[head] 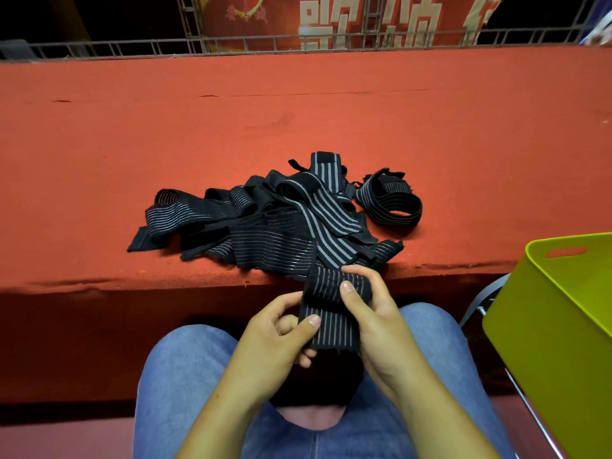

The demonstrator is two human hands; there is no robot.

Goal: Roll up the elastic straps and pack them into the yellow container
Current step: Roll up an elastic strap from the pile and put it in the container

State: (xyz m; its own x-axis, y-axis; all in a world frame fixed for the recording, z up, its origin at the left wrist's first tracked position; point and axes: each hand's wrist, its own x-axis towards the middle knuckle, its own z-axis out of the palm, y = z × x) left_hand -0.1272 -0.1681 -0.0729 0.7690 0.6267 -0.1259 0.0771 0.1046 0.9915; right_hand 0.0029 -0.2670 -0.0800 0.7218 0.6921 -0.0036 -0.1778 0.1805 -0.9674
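The person is sitting at a red table with both hands held over the lap, just below the table's near edge. The left hand is pinching the lower, flat part of a black strap with grey stripes, thumb on top and fingers curled beneath. The right hand is gripping the upper part, where the strap is wound into a short roll, with the thumb pressing on the roll's front and the fingers wrapping over its top. The strap's loose end is hanging down between the knees. On the table, just beyond the hands, a pile of tangled straps is lying, and one loop is sitting just beside it on the right. The yellow bin is standing tilted at the person's right, well apart from the pile, on a metal-framed chair.
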